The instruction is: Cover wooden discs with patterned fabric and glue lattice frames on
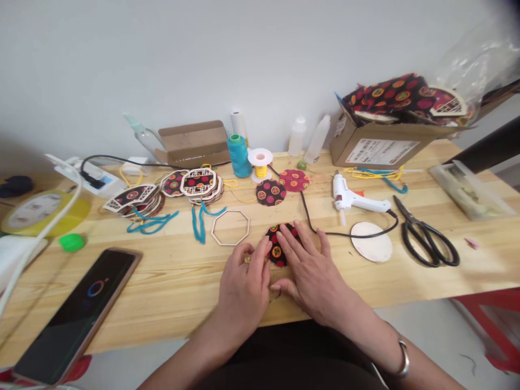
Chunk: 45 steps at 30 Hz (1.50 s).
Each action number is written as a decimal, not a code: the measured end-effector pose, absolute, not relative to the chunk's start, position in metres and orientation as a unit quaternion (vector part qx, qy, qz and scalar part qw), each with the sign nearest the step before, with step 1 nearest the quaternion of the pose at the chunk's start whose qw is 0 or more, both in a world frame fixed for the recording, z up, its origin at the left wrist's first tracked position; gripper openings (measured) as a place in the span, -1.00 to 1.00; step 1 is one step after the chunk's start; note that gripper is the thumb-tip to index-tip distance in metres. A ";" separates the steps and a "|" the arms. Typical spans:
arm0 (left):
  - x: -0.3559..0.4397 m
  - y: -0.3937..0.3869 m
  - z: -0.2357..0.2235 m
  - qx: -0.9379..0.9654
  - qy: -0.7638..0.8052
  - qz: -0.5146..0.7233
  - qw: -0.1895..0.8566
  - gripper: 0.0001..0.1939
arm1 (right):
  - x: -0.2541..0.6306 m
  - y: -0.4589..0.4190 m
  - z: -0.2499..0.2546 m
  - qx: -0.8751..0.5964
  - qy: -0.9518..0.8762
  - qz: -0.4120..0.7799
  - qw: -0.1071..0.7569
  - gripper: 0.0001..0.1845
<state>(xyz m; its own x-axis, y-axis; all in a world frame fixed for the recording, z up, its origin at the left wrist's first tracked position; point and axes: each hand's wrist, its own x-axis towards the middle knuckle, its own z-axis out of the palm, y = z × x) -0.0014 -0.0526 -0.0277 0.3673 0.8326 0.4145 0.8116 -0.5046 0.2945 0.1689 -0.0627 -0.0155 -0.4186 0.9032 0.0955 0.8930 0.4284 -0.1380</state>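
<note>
A black fabric disc (276, 255) with red and orange round motifs lies on the table in front of me. My right hand (311, 265) rests flat on it, fingers stretched out and the thumb spread toward me. At the disc's left edge, my left hand (247, 281) is closed, its bent fingers gripping the rim; part of the edge is hidden beneath them. Just beyond the left hand is an octagonal wooden frame (213, 234). Two more patterned discs, one black (271, 193) and one red (294, 181), lie behind. Right of my hands is a pale round disc (371, 242).
A white glue gun (357, 200) trails its black cord across the table near black-handled scissors (426, 233). Finished-looking ornaments (202, 184), a blue thread spool (239, 156) and a cardboard box (377, 146) stand toward the wall. A phone (77, 314) lies front left.
</note>
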 end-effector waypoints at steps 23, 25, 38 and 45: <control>0.016 -0.035 -0.004 0.895 0.359 0.263 0.029 -0.60 | 0.186 -0.085 -0.009 -0.549 -0.798 0.051 0.244 -0.62; 0.020 -0.033 -0.008 0.899 0.361 0.244 0.032 -0.59 | 0.183 -0.085 -0.007 -0.548 -0.798 0.067 0.240 -0.70; 0.021 -0.033 -0.018 0.894 0.387 0.218 0.063 -0.65 | 0.180 -0.082 -0.011 -0.561 -0.809 0.056 0.163 -0.70; 0.020 -0.033 -0.020 0.898 0.379 0.214 0.059 -0.63 | 0.178 -0.084 -0.010 -0.572 -0.806 0.026 0.148 -0.68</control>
